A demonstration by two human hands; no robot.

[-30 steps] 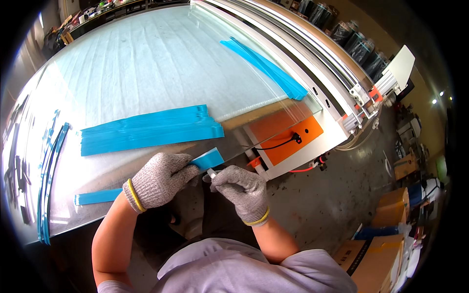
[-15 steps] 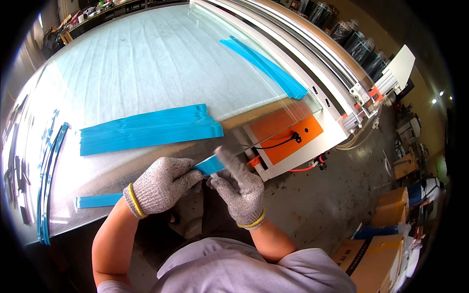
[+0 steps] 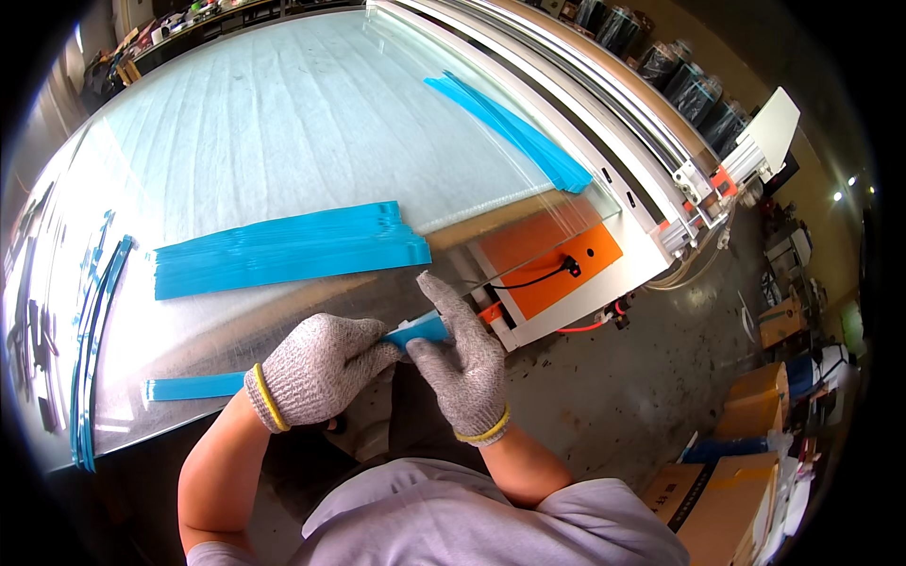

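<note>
Both my hands wear grey knitted gloves with yellow cuffs and meet at the table's near edge. My left hand [image 3: 316,368] is closed, pinching a blue strip [image 3: 418,330] between thumb and fingers. On the strip's other end, my right hand [image 3: 462,363] has its thumb along the lower side and its index finger stretched up and away. A flat blue length [image 3: 193,387] sticks out left of my left wrist; whether it belongs to the same strip is hidden by the glove. Just beyond my hands lies a wide fanned stack of blue strips [image 3: 293,250].
Another blue bundle [image 3: 514,132] lies by the white machine rail [image 3: 604,141] at the glass-topped table's [image 3: 283,113] right side. Narrow dark and blue strips [image 3: 99,349] lie at the left. An orange panel [image 3: 557,269] with a black cable is near right; cardboard boxes [image 3: 727,491] stand on the floor.
My left hand has shifted slightly right and down. My right index finger has swung a little, and the strip between my hands now tilts differently, showing less of its blue face.
</note>
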